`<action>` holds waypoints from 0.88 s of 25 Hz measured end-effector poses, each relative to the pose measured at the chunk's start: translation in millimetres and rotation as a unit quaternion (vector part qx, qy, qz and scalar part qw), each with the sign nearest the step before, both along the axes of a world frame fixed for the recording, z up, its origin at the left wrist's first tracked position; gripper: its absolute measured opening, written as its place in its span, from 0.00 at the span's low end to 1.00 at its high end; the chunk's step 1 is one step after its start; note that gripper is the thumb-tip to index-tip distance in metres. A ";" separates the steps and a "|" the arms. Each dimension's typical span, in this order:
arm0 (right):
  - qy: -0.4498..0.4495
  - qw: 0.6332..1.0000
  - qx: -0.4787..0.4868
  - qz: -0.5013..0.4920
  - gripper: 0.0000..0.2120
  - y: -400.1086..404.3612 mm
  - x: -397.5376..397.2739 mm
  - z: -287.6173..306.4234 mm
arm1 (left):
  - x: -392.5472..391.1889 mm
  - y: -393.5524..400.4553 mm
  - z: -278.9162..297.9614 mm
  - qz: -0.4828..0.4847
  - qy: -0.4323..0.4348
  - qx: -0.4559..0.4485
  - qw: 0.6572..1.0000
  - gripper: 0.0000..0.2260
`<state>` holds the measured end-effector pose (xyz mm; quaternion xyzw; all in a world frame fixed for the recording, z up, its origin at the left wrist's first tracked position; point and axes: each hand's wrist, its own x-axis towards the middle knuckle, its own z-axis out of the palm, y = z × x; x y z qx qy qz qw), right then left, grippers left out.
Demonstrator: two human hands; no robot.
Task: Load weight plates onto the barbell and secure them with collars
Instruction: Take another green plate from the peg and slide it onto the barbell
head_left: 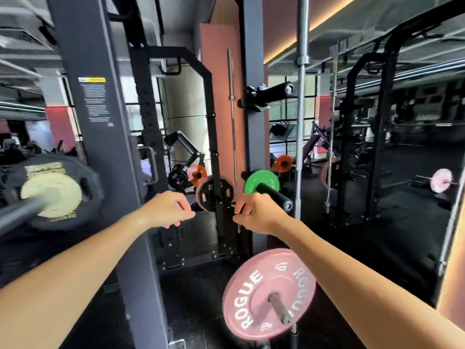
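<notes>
The barbell's sleeve [27, 206] points at me from the left, blurred, with a black plate [88, 187] and a pale yellow plate [51, 195] on it. A small black plate [214, 192] hangs on the rack straight ahead. My left hand [171, 210] is just left of it, fingers curled, with nothing visible in them. My right hand [254, 214] is just right of it, with its fingers closed around something small and dark that I cannot make out. I see no collar clearly.
A green plate [261, 182] sits on a black peg above my right hand. Low on the right, a pink Rogue plate [266, 293] is on a peg. Orange plates [197, 173] hang farther back. The rack's grey upright [100, 147] stands between me and the barbell.
</notes>
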<state>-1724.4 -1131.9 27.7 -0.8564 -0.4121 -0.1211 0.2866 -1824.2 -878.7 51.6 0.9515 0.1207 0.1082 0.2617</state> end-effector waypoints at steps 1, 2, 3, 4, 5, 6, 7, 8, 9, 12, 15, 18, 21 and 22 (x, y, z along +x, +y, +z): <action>0.005 1.000 -0.007 0.000 0.04 -13.1 14.5 -6.3 | 18.8 -11.6 -8.1 0.003 0.003 -0.016 1.000 0.06; 0.018 1.000 -0.010 -0.004 0.03 -27.0 30.6 -11.1 | 37.7 -24.2 -16.8 0.005 0.009 -0.028 1.000 0.06; 0.029 0.999 -0.010 -0.011 0.02 -43.5 50.3 -14.0 | 60.0 -40.0 -25.9 0.004 0.015 -0.036 0.999 0.06; 0.035 0.999 -0.009 -0.020 0.04 -58.2 70.3 -15.0 | 80.6 -55.3 -33.6 0.001 0.019 -0.041 0.999 0.06; 0.034 0.999 -0.010 -0.026 0.05 -70.9 90.5 -14.6 | 99.3 -69.9 -39.3 -0.004 0.020 -0.046 0.999 0.06; 0.032 0.999 -0.014 -0.029 0.05 -81.4 109.6 -13.4 | 115.8 -82.4 -42.6 -0.007 0.019 -0.049 0.999 0.06; 0.030 0.999 -0.017 -0.027 0.05 -88.5 126.6 -12.4 | 130.1 -92.4 -43.9 -0.009 0.017 -0.050 0.999 0.06; 0.031 0.999 -0.017 -0.023 0.05 -92.5 140.9 -11.9 | 142.2 -99.8 -43.6 -0.009 0.016 -0.047 0.999 0.06; 0.033 0.999 -0.014 -0.021 0.05 -94.3 153.6 -12.8 | 153.0 -105.0 -42.2 -0.010 0.014 -0.043 0.999 0.06; 0.034 0.999 -0.002 -0.022 0.06 -93.2 182.4 -20.4 | 178.5 -108.7 -38.1 -0.006 0.002 -0.032 0.999 0.04; 0.047 0.998 0.038 -0.021 0.05 -86.1 209.7 -28.9 | 207.6 -98.9 -37.7 0.008 -0.019 -0.035 0.999 0.06; 0.052 0.996 0.056 -0.038 0.07 -77.6 233.9 -31.5 | 240.9 -81.2 -39.7 0.010 -0.054 -0.039 0.998 0.12; 0.050 0.996 0.044 -0.062 0.11 -62.5 260.3 -27.9 | 275.7 -58.6 -39.4 0.011 -0.077 -0.041 0.996 0.20; 0.054 0.995 0.035 -0.071 0.13 -55.1 269.9 -25.4 | 288.1 -49.8 -39.1 0.011 -0.080 -0.046 0.996 0.22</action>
